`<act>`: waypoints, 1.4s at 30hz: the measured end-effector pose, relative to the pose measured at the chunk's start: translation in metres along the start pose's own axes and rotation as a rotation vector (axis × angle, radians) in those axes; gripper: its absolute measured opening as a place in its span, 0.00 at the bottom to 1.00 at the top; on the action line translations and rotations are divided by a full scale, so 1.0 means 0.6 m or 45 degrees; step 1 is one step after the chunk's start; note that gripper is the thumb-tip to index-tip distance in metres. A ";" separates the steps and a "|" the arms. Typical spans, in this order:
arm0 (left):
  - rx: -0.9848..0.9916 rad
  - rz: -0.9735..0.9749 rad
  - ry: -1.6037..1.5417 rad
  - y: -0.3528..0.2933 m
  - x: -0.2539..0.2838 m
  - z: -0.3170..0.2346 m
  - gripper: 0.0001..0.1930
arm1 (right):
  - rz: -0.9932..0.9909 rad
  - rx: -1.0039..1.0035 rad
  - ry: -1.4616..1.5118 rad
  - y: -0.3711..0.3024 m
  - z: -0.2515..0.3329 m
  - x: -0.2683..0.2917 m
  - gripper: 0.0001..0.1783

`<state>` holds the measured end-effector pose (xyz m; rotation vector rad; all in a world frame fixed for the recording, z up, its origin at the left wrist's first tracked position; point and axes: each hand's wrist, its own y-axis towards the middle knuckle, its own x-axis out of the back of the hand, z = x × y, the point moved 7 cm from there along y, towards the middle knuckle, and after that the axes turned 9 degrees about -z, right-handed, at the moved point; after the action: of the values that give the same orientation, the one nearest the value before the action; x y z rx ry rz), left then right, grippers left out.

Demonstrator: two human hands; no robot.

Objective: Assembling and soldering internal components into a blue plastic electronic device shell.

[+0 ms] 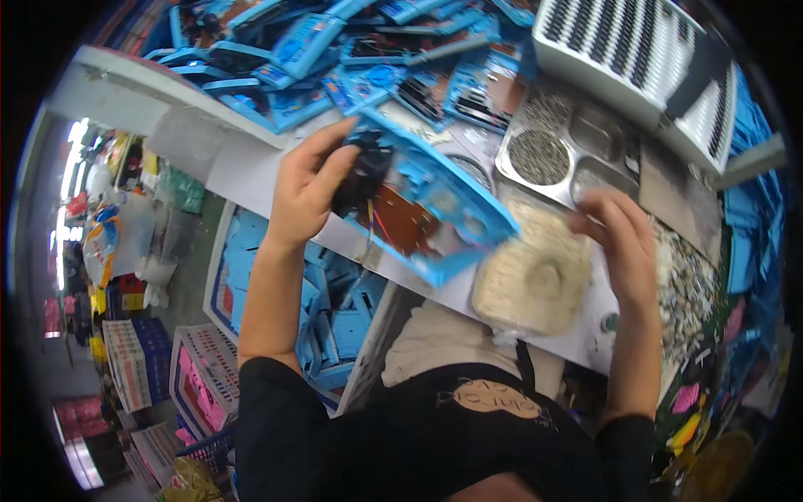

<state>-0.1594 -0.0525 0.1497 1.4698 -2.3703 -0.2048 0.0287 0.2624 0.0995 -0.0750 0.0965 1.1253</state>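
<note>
My left hand grips one end of a blue plastic casing, thumb on top, and holds it tilted above the white table. Inside the casing lie a brown circuit board with thin wires and, under my fingers, a dark black part. My right hand, slightly blurred, has its fingers curled close together beside the metal compartment tray. Anything between those fingertips is too small to make out. Small screws fill a round section of the tray. Below the casing's right end sits a cream-coloured, plastic-wrapped block.
Many blue casings are heaped along the back. A white rack with rows of black parts stands at the back right. Small loose pieces cover the right side. Left of my lap, a crate holds more blue parts.
</note>
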 end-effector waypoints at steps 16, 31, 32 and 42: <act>-0.396 0.227 0.288 -0.016 -0.333 0.037 0.18 | -0.347 0.270 -0.950 -0.113 -0.076 0.048 0.25; -0.685 0.727 0.463 -0.215 -0.353 0.052 0.20 | -0.182 -0.099 -1.209 -0.160 -0.074 0.060 0.43; -0.633 0.723 0.460 -0.213 -0.353 0.053 0.20 | -0.136 0.045 -1.285 -0.182 -0.080 0.055 0.57; -0.855 0.780 0.397 -0.252 -0.385 0.018 0.11 | 0.339 0.122 -0.928 -0.220 -0.032 -0.011 0.44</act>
<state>0.0574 0.0837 0.0455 0.4135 -2.0720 -0.5040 0.1444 0.1977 0.0827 0.4449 -0.5021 1.3503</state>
